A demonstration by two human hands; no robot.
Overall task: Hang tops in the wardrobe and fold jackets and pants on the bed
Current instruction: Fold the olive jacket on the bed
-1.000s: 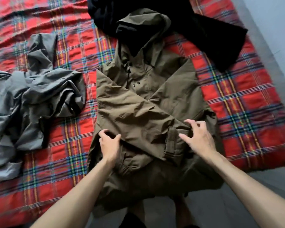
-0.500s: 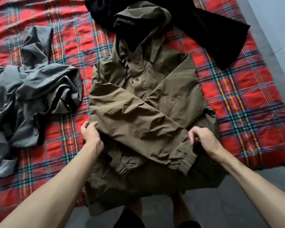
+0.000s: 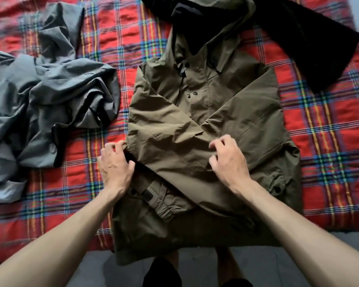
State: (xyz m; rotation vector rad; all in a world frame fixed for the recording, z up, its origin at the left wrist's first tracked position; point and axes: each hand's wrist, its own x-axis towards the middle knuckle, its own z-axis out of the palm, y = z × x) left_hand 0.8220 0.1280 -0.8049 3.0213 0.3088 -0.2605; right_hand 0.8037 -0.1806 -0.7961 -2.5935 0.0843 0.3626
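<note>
An olive hooded jacket (image 3: 211, 96) lies face up on the red plaid bed (image 3: 330, 141), both sleeves crossed over its front and its hem hanging over the bed's near edge. My left hand (image 3: 116, 164) grips the jacket's left side edge where the upper sleeve folds over. My right hand (image 3: 228, 160) rests on the crossed sleeve near the jacket's middle, fingers bent, with no fabric plainly held. A crumpled grey garment (image 3: 50, 100) lies to the left. A black garment (image 3: 303, 42) lies at the top right, partly under the olive hood.
The grey floor (image 3: 298, 255) runs along the bed's near edge. My legs and dark shorts (image 3: 195, 270) show below the jacket's hem. Bare plaid blanket lies to the jacket's right and lower left.
My right hand has let go of the jacket's right side and moved left onto the crossed sleeve. My left hand has stayed at the left edge. The view has dropped closer.
</note>
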